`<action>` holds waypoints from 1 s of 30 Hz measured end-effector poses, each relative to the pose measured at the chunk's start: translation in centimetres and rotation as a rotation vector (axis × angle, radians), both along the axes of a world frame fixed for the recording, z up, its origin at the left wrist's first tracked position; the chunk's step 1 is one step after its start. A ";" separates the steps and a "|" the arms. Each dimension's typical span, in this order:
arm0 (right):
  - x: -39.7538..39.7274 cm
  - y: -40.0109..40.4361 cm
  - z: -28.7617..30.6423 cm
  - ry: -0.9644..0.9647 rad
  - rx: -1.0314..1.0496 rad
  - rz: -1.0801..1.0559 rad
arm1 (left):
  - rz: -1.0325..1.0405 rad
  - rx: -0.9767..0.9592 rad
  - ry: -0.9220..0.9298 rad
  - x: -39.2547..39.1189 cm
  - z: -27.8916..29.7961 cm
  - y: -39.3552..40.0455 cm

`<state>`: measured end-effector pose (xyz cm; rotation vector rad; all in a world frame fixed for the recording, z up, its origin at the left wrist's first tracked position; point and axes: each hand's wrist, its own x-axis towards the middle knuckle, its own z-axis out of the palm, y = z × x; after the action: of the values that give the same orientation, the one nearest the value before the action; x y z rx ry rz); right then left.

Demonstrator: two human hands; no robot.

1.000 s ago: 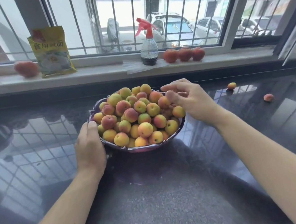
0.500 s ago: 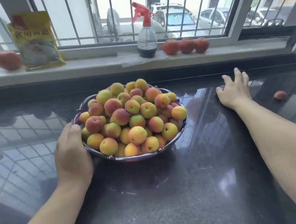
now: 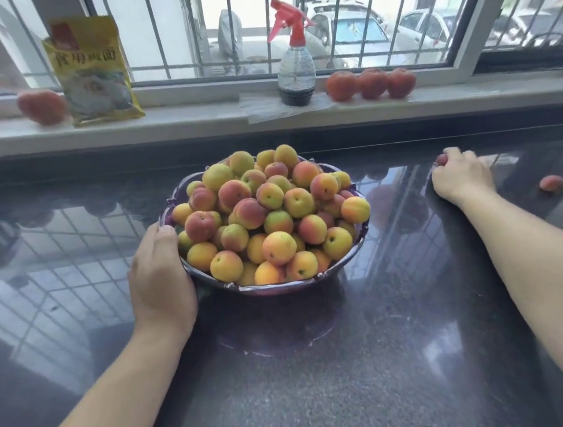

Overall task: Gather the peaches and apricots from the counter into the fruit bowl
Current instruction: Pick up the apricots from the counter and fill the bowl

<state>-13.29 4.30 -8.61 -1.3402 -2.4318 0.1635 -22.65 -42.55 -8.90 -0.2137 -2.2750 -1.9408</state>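
The right hand lies far out toward the right side of the counter, near its back edge, with its fingers curled over a small reddish fruit. Only a sliver of that fruit shows past the knuckles, so whether it is a peach or an apricot cannot be told, nor whether it has left the counter surface. The fingertips themselves are blurred. Just to the right of this hand, and apart from it, one more loose fruit sits alone on the dark stone, close to the right edge of the view.

The left hand rests against the near-left side of the fruit bowl, palm to the wall, fingers curved along the rim with the thumb near the top edge. The bowl stands toward the middle of the counter, well apart from the right hand, and is heaped above its rim with yellow, orange and red-blushed fruit; the heap hides the bowl's inside and much of its far rim.

Behind the counter's back edge runs a pale window sill. On it stand a yellow packet, a spray bottle with a red trigger, and three tomatoes in a row. At the sill's left end are two more red, blurred round things, one cut by the frame.
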 end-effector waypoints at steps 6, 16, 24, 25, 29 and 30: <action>0.5 -3.3 1.3 0.239 -0.110 0.160 | -0.016 -0.010 -0.007 0.2 0.2 0.0; 4.3 -23.3 5.3 0.549 0.121 0.895 | -0.050 -0.036 -0.042 0.8 0.9 -0.2; 4.7 -23.0 4.4 0.677 -0.077 0.819 | -0.083 -0.028 -0.080 1.2 1.3 0.0; 4.9 -22.2 4.7 0.749 -0.141 0.773 | -0.092 -0.015 -0.096 1.2 1.3 0.0; 6.8 -14.1 3.9 0.663 -0.149 0.384 | -0.066 0.026 -0.181 2.1 1.7 0.9; 7.7 -11.2 3.3 0.530 -0.099 0.275 | -0.054 -0.008 -0.181 2.4 1.6 1.4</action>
<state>-5.63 -6.94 -5.34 -0.8478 -2.1497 0.6306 -20.22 -41.12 -7.27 -0.1048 -2.4117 -2.0553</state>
